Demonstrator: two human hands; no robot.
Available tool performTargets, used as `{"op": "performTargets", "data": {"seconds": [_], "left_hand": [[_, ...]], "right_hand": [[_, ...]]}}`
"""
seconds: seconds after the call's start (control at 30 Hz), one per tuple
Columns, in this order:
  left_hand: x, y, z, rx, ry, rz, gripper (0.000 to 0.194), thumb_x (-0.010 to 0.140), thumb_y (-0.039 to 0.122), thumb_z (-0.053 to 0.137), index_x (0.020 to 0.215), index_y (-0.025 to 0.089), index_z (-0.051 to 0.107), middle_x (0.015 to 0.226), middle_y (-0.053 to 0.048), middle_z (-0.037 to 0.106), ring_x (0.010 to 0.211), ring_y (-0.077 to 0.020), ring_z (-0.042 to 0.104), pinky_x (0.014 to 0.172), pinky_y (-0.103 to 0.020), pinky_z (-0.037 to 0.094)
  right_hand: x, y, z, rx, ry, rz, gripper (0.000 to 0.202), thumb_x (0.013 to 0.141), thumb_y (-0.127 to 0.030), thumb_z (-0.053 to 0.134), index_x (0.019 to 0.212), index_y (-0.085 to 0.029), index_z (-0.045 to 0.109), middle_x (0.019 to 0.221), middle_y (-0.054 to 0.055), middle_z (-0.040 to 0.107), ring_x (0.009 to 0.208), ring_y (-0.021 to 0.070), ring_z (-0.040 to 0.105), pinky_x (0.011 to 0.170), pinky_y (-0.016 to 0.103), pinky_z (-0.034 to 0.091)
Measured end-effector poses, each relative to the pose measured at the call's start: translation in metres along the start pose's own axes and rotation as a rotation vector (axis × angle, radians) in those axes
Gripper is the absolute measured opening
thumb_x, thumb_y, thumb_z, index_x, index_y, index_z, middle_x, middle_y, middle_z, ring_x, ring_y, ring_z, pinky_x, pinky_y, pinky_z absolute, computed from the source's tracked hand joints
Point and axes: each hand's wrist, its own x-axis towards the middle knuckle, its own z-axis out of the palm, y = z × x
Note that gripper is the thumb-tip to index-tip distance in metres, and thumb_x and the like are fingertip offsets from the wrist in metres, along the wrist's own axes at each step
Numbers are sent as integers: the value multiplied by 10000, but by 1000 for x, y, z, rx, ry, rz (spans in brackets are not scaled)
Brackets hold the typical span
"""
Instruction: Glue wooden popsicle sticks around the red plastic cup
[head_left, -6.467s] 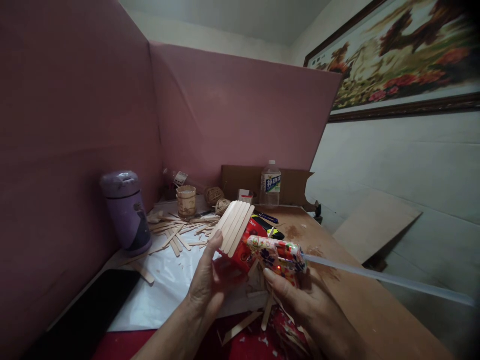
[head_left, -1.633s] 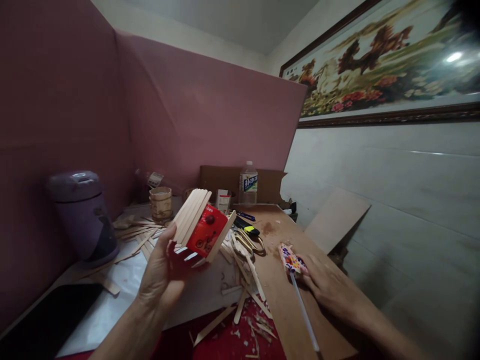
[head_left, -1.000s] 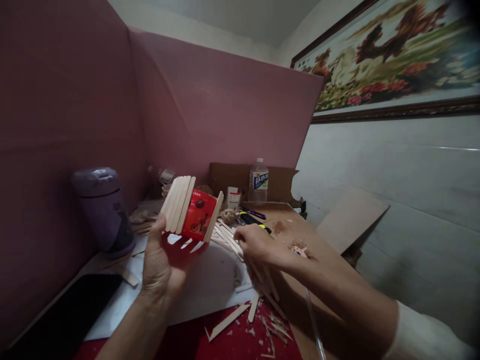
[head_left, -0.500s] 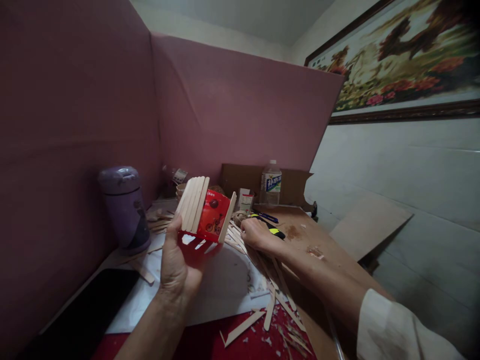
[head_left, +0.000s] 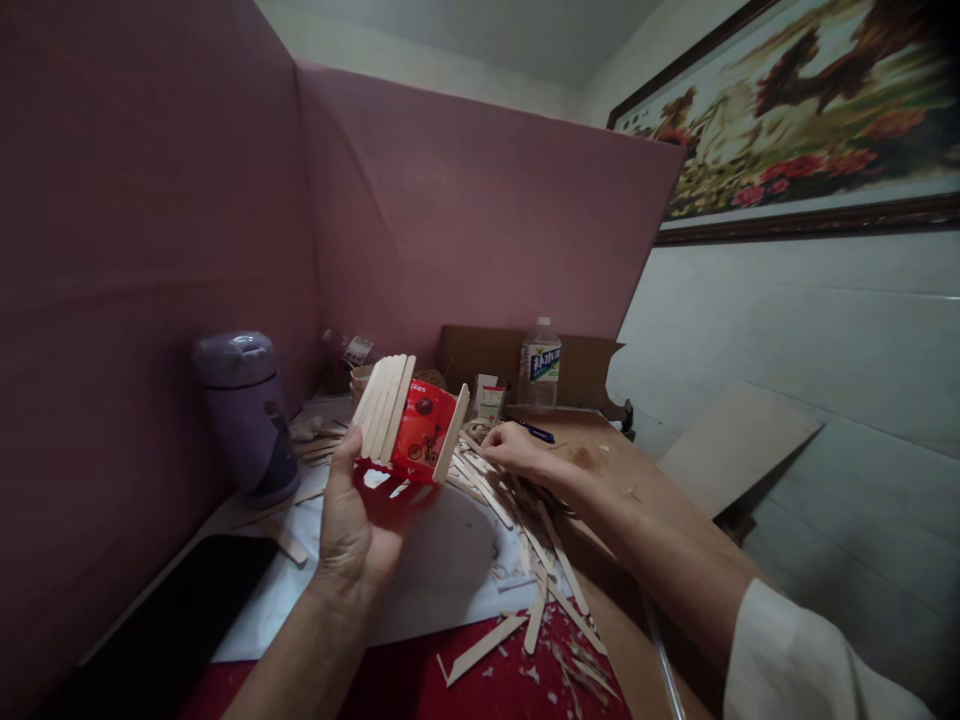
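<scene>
My left hand (head_left: 352,515) is closed around the bottom of a red plastic container (head_left: 426,430), holding it up and tilted over the white paper. Pale wooden craft sticks (head_left: 386,408) stand side by side along its left part, and one more is on its right edge. Bare red with a printed bicycle shows between them. To the right, my right hand (head_left: 511,447) has its fingers drawn together at the upper end of a pile of loose craft sticks (head_left: 491,490). Whatever its fingertips hold is too small to make out.
A purple tumbler (head_left: 244,415) stands at left, behind a black flat object (head_left: 172,620). At the back are a clear bottle (head_left: 541,365), a small box (head_left: 489,400) and a blue pen-like tool (head_left: 537,432). Stick scraps (head_left: 589,670) litter the red surface in front.
My right hand has shifted slightly, its fingertips now over the stick pile. The yellow-and-black tool beside it no longer shows. My left hand and the container have barely moved.
</scene>
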Motion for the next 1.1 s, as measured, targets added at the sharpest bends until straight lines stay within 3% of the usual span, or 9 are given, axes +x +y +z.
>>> {"op": "performTargets", "data": {"seconds": [0.07, 0.13, 0.2, 0.4, 0.57, 0.7, 0.9, 1.0, 1.1], "left_hand": [[1, -1, -2, 16, 7, -2, 387, 774, 426, 577, 1093, 208, 597, 1027, -140, 660, 845, -319, 670, 670, -513, 555], [2, -1, -4, 33, 8, -10, 410, 757, 439, 590, 1100, 213, 594, 1008, -138, 661, 849, -333, 668, 667, -529, 551], [2, -2, -5, 49, 7, -14, 422, 750, 438, 597, 1110, 218, 591, 1012, -138, 661, 851, -337, 668, 668, -540, 546], [2, -5, -5, 76, 2, -21, 474, 754, 417, 599, 1189, 232, 561, 1072, -151, 651, 838, -350, 666, 643, -553, 536], [0, -5, -4, 61, 3, -28, 458, 747, 398, 621, 1177, 248, 567, 1049, -121, 655, 805, -311, 666, 651, -534, 534], [0, -8, -6, 67, 5, -54, 387, 754, 388, 616, 1117, 258, 581, 963, -91, 663, 753, -287, 670, 633, -519, 538], [0, -14, -6, 87, -1, -99, 410, 744, 396, 625, 1109, 215, 573, 957, -125, 655, 787, -324, 676, 648, -526, 539], [-2, -16, -5, 93, 2, -125, 430, 741, 387, 631, 1127, 211, 566, 935, -125, 659, 786, -314, 677, 651, -511, 543], [-2, -16, -6, 97, 1, -132, 412, 743, 378, 629, 1115, 212, 569, 920, -116, 660, 771, -299, 677, 642, -498, 546]], "right_hand": [[-9, -2, -6, 153, -9, 10, 222, 907, -335, 569, 935, -124, 628, 873, 14, 639, 685, 126, 603, 587, 260, 504], [-19, -5, -12, 308, -19, 10, 239, 904, -305, 540, 748, -129, 584, 639, -32, 543, 497, 70, 477, 459, 197, 390], [-30, -7, -17, 456, -41, -7, 256, 842, -279, 562, 628, -149, 516, 530, -61, 441, 427, 48, 358, 410, 184, 283], [-59, -9, -27, 754, -119, -93, 148, 620, -226, 661, 725, -161, 579, 543, -73, 424, 441, 42, 329, 420, 191, 242], [-84, -15, -36, 804, -123, -80, 62, 654, -195, 631, 677, -168, 581, 458, -76, 415, 380, 44, 298, 378, 205, 180], [-97, -16, -37, 895, -132, -86, 144, 662, -192, 657, 796, -166, 612, 508, -81, 458, 369, 26, 275, 358, 190, 160], [-104, -5, -33, 1014, -68, -95, 181, 849, -320, 554, 791, -158, 612, 602, -29, 540, 385, 33, 340, 334, 187, 196], [-107, 1, -33, 1050, -116, -138, 227, 845, -369, 612, 936, -164, 644, 677, -16, 589, 386, 21, 359, 324, 167, 228], [-112, 3, -34, 1076, -161, -152, 259, 777, -388, 715, 863, -158, 634, 707, -2, 626, 402, 15, 430, 331, 138, 290]]}}
